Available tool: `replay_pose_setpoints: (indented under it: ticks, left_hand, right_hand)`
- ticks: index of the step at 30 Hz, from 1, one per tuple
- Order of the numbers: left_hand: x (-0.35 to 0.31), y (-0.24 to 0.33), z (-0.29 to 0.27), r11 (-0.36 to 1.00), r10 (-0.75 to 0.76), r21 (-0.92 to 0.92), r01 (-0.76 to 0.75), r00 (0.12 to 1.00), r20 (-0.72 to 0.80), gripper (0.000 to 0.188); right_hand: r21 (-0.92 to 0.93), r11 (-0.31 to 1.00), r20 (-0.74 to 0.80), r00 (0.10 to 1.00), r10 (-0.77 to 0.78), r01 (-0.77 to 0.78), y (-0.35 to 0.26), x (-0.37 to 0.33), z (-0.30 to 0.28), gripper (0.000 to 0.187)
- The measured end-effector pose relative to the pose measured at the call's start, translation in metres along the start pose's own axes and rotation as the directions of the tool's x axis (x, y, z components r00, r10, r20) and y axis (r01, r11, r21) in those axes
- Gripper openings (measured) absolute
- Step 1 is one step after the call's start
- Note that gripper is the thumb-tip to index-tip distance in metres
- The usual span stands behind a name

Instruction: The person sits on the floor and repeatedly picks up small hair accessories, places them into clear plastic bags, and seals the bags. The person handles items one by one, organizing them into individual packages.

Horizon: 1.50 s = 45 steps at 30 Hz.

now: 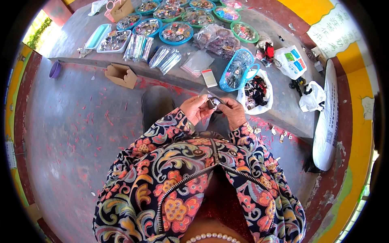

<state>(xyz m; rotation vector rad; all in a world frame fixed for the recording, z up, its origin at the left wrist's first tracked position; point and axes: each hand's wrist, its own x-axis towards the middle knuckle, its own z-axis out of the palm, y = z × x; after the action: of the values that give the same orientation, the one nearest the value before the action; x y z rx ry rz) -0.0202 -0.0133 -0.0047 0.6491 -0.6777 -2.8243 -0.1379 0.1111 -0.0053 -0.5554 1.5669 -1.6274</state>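
Note:
My left hand [195,109] and my right hand [233,113] meet in front of me, over my lap. Between them is a small dark item [212,103] with shiny clear plastic around it, like a little bag; its exact kind is too small to make out. The left thumb and fingers pinch the plastic's left side. On the other side, the right fingers close on the dark edge. Just beyond the hands, a small flat white case with a red strip [209,77] lies on the ledge. A blue plastic basket [222,83] of packaged pieces stands right of it.
Round trays [176,42] of small packaged goods crowd the raised ledge [275,106]. Clear bag stacks [197,62] lie nearer. A white sack [240,101] holds dark items at the right. An open cardboard box [121,75] and a purple bowl [55,69] stand on the left floor.

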Motion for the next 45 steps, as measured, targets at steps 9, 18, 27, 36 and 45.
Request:
replay_pose_setpoints:
  ticks: [9, 18, 27, 36, 45]
  left_hand:
    - [0.003, -0.004, -0.013, 0.999, 0.013, 0.037, -0.014, 1.000, 0.020, 0.013]
    - [0.000, -0.006, -0.010, 0.999, -0.018, 0.028, 0.017, 0.999, 0.039, 0.015]
    - [0.001, -0.014, -0.007, 0.997, -0.049, 0.057, 0.044, 0.994, 0.100, 0.021]
    - [0.004, -0.012, -0.013, 0.999, -0.021, 0.032, 0.021, 1.000, 0.019, 0.022]
    - [0.000, -0.015, -0.006, 0.998, -0.032, 0.062, 0.028, 0.997, 0.067, 0.023]
  right_hand:
    - [0.098, 0.990, 0.077, 0.992, 0.098, -0.105, -0.005, 0.000, 0.004, 0.019]
    - [-0.009, 0.996, 0.030, 0.996, 0.089, -0.089, -0.007, -0.002, 0.003, 0.017]
    - [-0.192, 0.981, -0.107, 0.994, 0.003, -0.024, 0.001, 0.000, 0.008, 0.013]
    - [-0.149, 0.988, 0.158, 0.987, -0.005, 0.029, 0.018, 0.011, -0.012, 0.018]
    - [-0.062, 0.992, 0.031, 0.994, 0.108, -0.105, -0.010, -0.002, 0.009, 0.016]
